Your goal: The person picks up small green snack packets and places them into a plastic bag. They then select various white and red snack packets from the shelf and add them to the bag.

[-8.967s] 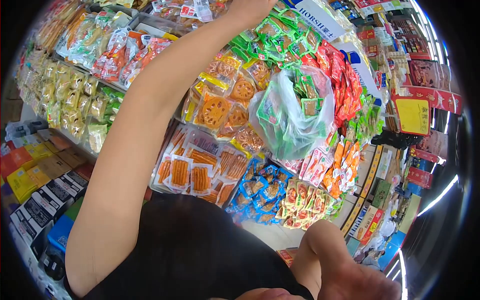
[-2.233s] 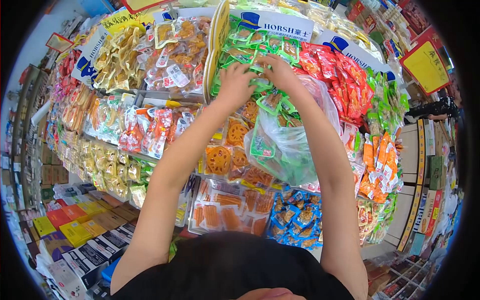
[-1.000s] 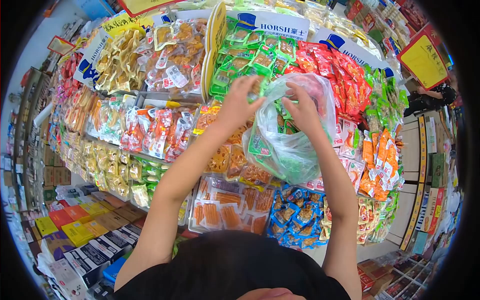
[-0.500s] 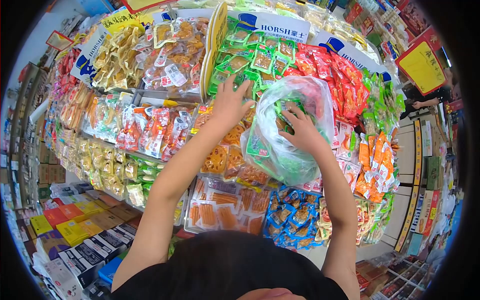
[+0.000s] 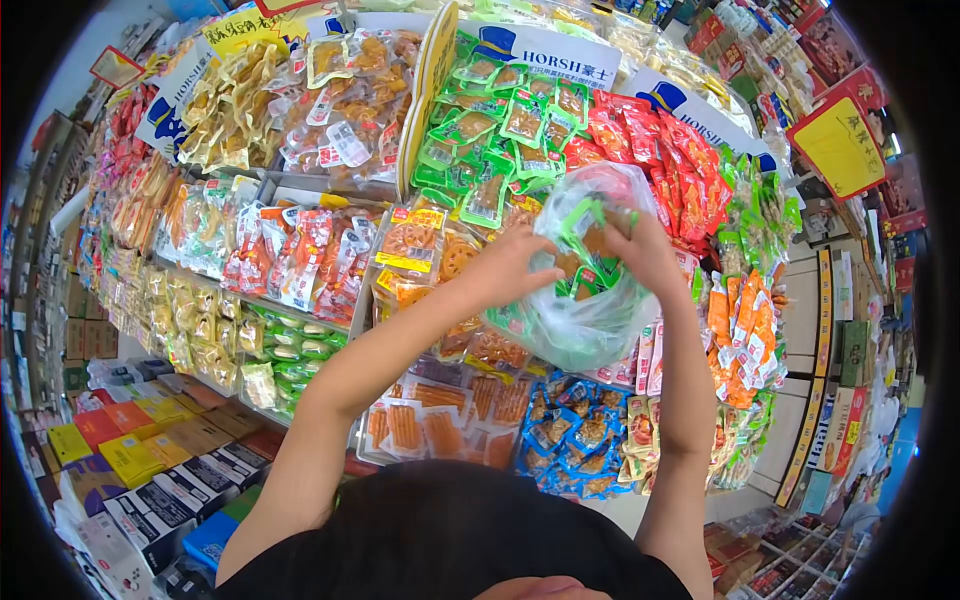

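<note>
A clear plastic bag (image 5: 580, 320) holding several green snack packets hangs in front of a tiered shop display. My left hand (image 5: 510, 265) grips the bag's left edge near its mouth. My right hand (image 5: 645, 250) holds the right side of the mouth, with the fingers curled over the rim. Just above the bag lies a heap of green packets (image 5: 495, 130), and red packets (image 5: 650, 140) lie to its right.
Bins of lotus-root slices (image 5: 420, 240), orange sticks (image 5: 420, 425) and blue packets (image 5: 570, 440) fill the shelves below the bag. Boxed goods (image 5: 120, 460) are stacked low on the left. A yellow price sign (image 5: 835, 150) and another person's dark sleeve stand at the right.
Both hands have come down from the green packet heap to the bag. The left hand, which was reaching up beside it, now grips its edge, and the bag sits lower.
</note>
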### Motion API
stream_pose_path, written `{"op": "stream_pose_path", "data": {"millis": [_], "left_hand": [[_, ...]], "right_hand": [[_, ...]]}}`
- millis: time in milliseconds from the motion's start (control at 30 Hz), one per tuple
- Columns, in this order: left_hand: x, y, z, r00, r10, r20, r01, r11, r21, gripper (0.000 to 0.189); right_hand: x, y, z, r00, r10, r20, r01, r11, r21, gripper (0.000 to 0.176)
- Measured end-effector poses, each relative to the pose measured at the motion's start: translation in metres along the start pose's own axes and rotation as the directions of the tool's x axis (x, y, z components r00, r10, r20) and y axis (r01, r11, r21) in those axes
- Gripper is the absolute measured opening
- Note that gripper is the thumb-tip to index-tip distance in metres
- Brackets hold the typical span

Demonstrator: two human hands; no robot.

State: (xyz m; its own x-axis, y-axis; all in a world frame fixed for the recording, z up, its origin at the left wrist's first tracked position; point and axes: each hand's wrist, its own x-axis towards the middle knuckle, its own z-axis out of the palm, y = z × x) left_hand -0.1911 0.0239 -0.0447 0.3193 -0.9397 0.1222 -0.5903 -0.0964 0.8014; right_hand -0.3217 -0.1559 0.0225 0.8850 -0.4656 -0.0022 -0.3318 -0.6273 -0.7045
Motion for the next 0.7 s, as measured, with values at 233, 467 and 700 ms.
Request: {"op": "stream_pose_path", "data": {"millis": [233, 467, 700], "left_hand": [[-0.010, 0.013, 0.021, 0.996, 0.055, 0.065, -0.053, 0.998, -0.022, 0.032], [-0.022, 0.018, 0.028, 0.999, 0.036, 0.038, -0.030, 0.988, -0.149, 0.023], [-0.025, 0.009, 0.037, 0.993, 0.076, -0.092, -0.093, 0.977, -0.190, 0.019]], "right_hand": [[0.053, -0.017, -0.017, 0.982, 0.099, -0.160, -0.072, 0.983, 0.169, 0.018], [0.118, 0.009, 0.068, 0.970, 0.211, -0.124, -0.107, 0.823, 0.558, 0.022], [0.110, 0.010, 0.084, 0.962, 0.261, -0.084, -0.174, 0.817, 0.550, 0.034]]}}
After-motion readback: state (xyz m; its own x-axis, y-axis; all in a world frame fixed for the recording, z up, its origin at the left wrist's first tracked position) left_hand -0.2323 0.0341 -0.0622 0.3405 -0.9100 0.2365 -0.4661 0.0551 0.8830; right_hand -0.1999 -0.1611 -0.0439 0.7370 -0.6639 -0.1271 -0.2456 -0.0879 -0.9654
